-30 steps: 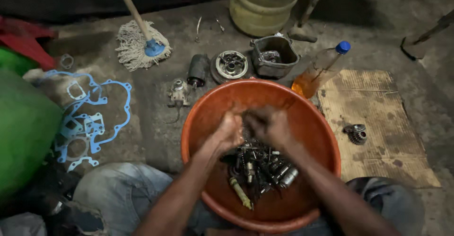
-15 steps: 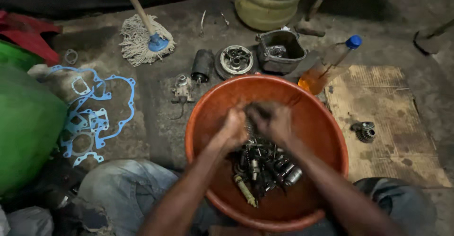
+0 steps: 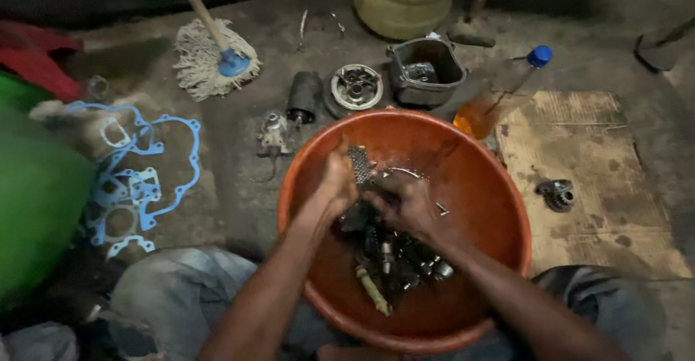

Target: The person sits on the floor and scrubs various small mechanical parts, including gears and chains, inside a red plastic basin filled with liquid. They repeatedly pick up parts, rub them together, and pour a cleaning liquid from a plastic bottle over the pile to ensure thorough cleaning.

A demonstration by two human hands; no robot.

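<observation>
left hand point(image 3: 334, 180) grips upright chain point(image 3: 359, 164), long axis near-far; right hand point(image 3: 405, 205) closed on its lower end, over basin point(image 3: 499, 187).

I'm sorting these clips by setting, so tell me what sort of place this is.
Probably an informal engine repair workshop, worked on the floor. An orange basin holds oily metal engine parts, blue gaskets lie spread on the concrete, and a metal engine cover sits beyond the basin.

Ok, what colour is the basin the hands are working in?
Orange-red: the round plastic basin, seen in the head view, holds a pile of dark metal parts.
</observation>
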